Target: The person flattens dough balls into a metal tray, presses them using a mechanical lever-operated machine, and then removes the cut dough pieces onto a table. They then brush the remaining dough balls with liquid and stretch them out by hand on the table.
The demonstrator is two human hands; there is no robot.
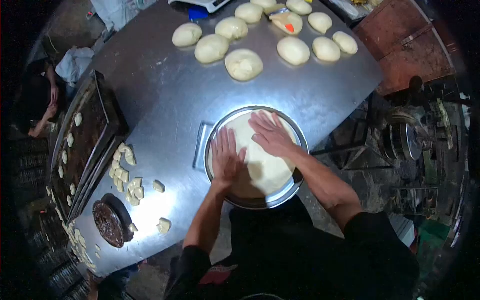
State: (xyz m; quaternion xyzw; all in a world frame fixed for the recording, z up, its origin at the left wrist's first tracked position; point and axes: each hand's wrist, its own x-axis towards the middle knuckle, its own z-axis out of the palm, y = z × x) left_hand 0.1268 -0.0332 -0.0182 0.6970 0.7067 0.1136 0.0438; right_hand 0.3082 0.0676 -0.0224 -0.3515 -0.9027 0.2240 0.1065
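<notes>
A flat sheet of pale dough [257,172] fills most of a round metal pan [268,204] at the table edge in front of me. My left hand [227,157] lies flat on the left part of the dough, fingers stretched toward the far rim. Near the far right rim, my right hand [271,133] presses flat on the same dough with its fingers spread. Neither hand grips anything. A rectangular metal piece [198,146] sticks out from beside the pan's left side; the rest of it is hidden.
Several dough balls [243,65] sit across the far table, near a scale [205,4] and a blue item [198,13]. At left are cut dough pieces [134,190], a dark round pan [107,223] and stacked trays [95,130]. Another person's hand [50,111] shows far left.
</notes>
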